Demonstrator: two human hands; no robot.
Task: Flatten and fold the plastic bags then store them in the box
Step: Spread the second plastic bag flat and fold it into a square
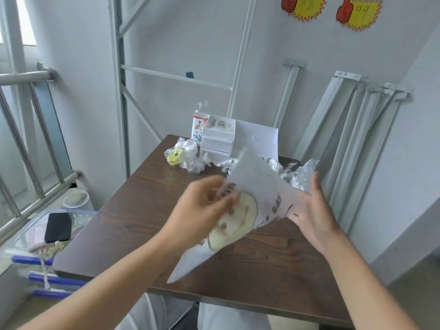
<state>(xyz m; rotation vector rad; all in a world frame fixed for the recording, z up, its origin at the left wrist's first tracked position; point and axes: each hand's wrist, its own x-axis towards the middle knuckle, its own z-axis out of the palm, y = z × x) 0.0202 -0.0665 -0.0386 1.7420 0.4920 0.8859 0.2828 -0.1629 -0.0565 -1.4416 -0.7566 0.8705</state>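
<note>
A white plastic bag printed with a yellow smiley face hangs lifted above the brown table. My left hand, blurred by motion, pinches the bag's left edge. On the bag's right side, my right hand has its fingers spread and nearly straight; I cannot tell whether it grips. Crumpled clear bags lie at the table's far end, more crumpled bags to the right. A white box with drawers stands behind them.
A clear bottle with a flower label stands left of the box, and a white card leans beside it. On the left, a clear bin holds a black phone and a jar. White metal rails lean against the right wall.
</note>
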